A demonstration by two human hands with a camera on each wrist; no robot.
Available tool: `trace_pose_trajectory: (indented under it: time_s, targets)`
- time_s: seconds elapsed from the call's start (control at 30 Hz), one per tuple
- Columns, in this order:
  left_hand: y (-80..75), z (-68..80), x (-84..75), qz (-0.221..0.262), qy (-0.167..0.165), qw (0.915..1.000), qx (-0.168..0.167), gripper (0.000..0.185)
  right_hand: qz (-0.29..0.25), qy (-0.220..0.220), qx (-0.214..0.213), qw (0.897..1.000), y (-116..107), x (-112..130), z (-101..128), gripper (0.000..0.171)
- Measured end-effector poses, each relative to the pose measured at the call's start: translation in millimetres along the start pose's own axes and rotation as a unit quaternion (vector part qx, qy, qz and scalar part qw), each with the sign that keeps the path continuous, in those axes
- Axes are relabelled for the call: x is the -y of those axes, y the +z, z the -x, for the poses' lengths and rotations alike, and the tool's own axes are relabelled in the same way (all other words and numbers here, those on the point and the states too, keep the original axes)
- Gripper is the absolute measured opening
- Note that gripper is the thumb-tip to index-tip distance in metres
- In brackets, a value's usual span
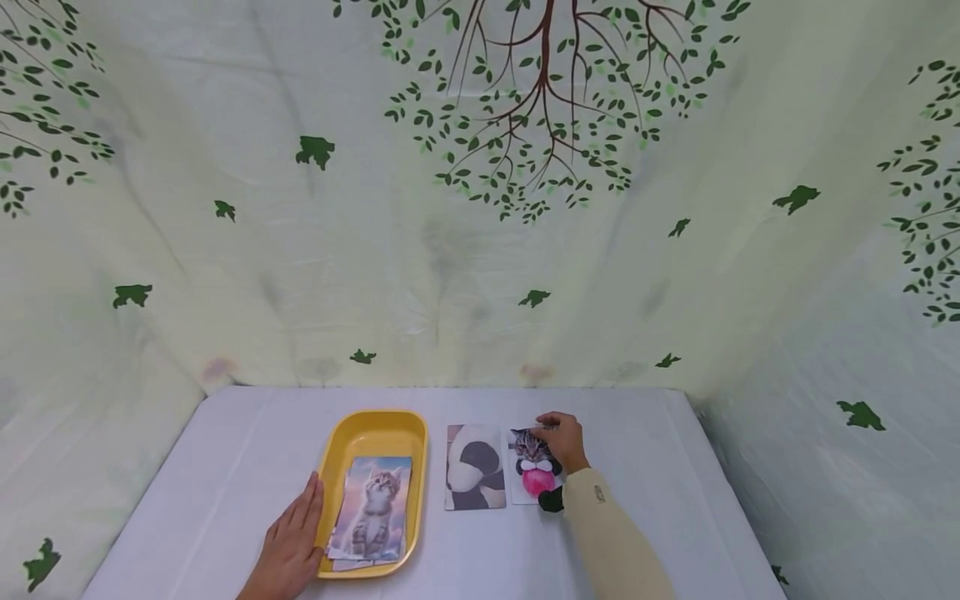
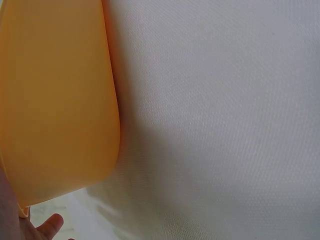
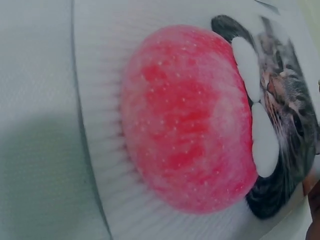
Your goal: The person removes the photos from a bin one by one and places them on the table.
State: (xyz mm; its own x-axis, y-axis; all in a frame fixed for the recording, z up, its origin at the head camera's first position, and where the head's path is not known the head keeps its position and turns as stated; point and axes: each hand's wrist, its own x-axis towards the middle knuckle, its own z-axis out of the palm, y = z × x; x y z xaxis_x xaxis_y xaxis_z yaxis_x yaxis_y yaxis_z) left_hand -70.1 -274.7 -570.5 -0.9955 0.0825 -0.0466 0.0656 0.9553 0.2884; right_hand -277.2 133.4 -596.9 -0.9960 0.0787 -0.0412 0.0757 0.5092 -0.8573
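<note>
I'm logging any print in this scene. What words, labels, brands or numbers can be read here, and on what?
No text can be read in any view.
Sleeve of the right arm: a small dark mark, too small to read.
Kitten card in the yellow tray, black-and-white card, cat-and-apple card under the right hand: pictures only, no lettering visible.
</note>
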Motion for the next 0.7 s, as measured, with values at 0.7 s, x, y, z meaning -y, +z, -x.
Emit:
trace_pose_trajectory:
  time_s: [0.7]
  targets:
    - [-0.5, -3.4, 0.4, 0.013, -0.002, 0.9999, 0.007, 0.089, -0.072, -0.161, 0.099, 0.979, 71.9, 87.7, 50.7, 0.018]
